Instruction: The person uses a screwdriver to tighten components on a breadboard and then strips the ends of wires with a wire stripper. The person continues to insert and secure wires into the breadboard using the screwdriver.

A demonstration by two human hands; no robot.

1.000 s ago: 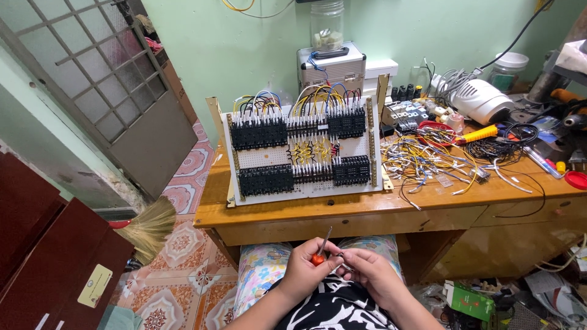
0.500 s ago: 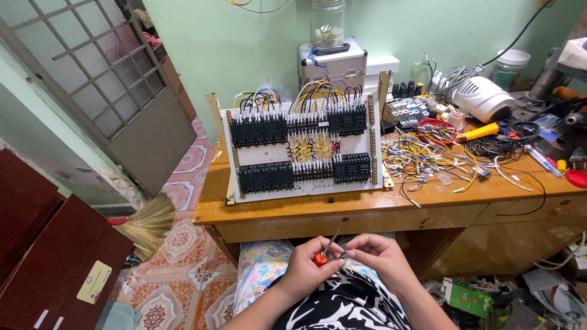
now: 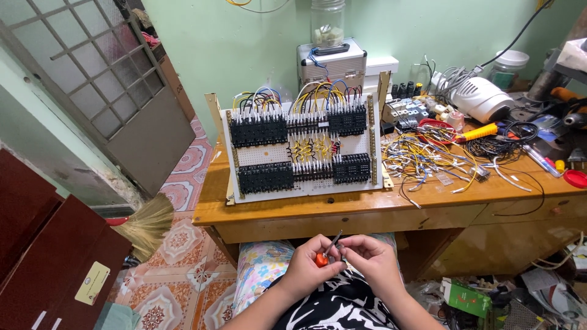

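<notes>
Wooden desk (image 3: 342, 208) ahead, carrying an upright white wiring panel (image 3: 306, 146) of black relay blocks beside a loose tangle of cut wires (image 3: 428, 156). Lower down, over the lap: left hand (image 3: 309, 269) curled tight round an orange-handled small tool (image 3: 325, 253), right hand (image 3: 370, 260) pinching something thin at its tip, too small to identify. Probably light, rigid, slim; best gripped by the handle.

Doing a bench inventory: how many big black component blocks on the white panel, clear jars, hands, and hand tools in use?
Large black component blocks on the white perforated panel: 4
Clear jars: 2
Bare hands, left hand and right hand: 2
Orange-handled metal hand tool, held in the left hand: 1
Total: 9
</notes>
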